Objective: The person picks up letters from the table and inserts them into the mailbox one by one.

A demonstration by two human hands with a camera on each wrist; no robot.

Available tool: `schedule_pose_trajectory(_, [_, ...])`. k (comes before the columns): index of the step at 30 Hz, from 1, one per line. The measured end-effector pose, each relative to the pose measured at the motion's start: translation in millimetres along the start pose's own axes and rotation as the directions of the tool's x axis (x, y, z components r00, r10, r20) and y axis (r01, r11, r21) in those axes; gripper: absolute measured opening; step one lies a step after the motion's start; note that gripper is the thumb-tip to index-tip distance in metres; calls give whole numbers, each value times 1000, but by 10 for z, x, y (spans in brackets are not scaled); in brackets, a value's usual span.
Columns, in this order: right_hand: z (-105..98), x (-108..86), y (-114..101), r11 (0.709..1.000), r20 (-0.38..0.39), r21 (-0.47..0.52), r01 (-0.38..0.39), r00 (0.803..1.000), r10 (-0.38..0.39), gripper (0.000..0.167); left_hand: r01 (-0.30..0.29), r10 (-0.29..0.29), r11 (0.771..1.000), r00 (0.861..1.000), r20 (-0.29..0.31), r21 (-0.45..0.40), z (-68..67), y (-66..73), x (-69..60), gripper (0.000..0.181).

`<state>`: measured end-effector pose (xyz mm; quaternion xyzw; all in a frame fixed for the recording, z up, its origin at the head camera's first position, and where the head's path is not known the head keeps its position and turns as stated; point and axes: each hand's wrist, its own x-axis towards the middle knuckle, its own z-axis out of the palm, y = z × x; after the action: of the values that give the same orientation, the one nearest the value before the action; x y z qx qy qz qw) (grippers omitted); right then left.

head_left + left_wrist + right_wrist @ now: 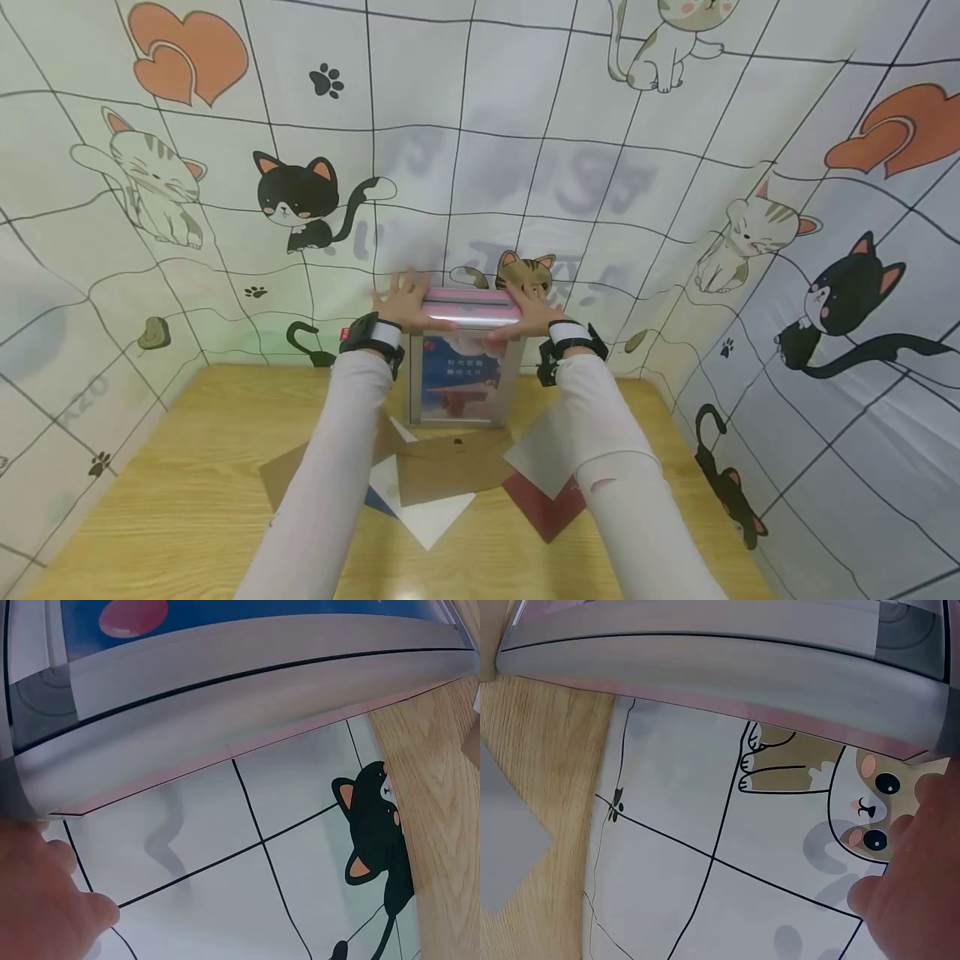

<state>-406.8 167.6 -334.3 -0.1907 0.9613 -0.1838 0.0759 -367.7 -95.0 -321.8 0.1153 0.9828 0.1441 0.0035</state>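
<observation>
A silver-framed box (461,375) stands upright on the wooden table against the back curtain. Its pink-and-silver top has a long narrow slot (472,302), and a blue printed picture fills its front. My left hand (405,307) rests on the box's upper left corner, fingers spread upward and thumb laid across the top front edge. At the opposite corner my right hand (534,310) touches the box the same way. In the wrist views, the left hand (45,900) and the right hand (922,892) show beside the box's silver edge; the thumbs are out of sight.
Before the box lie a brown envelope (450,471), a dark red envelope (546,517), a pale grey envelope (543,454) and a white one (431,517). Another brown piece (283,475) and a blue corner (381,502) show by the left sleeve. A cat-print curtain (420,167) encloses the table (187,500).
</observation>
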Motion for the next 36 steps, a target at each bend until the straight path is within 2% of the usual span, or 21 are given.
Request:
schedule_pose_trajectory(2, [-7,-15,-8,1000,0,7,2,1000,-2,132,-11,11,1000,1000,-2,-10,20,-19,22,110])
schedule_pose_trajectory(5, [-21,-41,-28,1000,1,5,11,1000,-11,128,-49,47,996,999,-26,-79,56,-55,60,113])
schedule_pose_trajectory(11, [-55,-110,-76,1000,5,-5,31,1000,-31,116,-134,117,967,989,-88,-216,136,-121,123,118])
schedule_pose_trajectory(17, [-88,-191,-102,998,-17,-1,58,998,-58,109,-128,103,958,989,-109,-258,103,-97,98,119])
schedule_pose_trajectory(22, [-65,-214,-18,996,-33,40,86,996,-85,110,-121,94,954,989,-110,-273,106,-116,114,119])
schedule_pose_trajectory(36, [232,-419,451,997,12,23,-80,997,80,114,-141,105,947,985,-137,-290,224,-127,119,119])
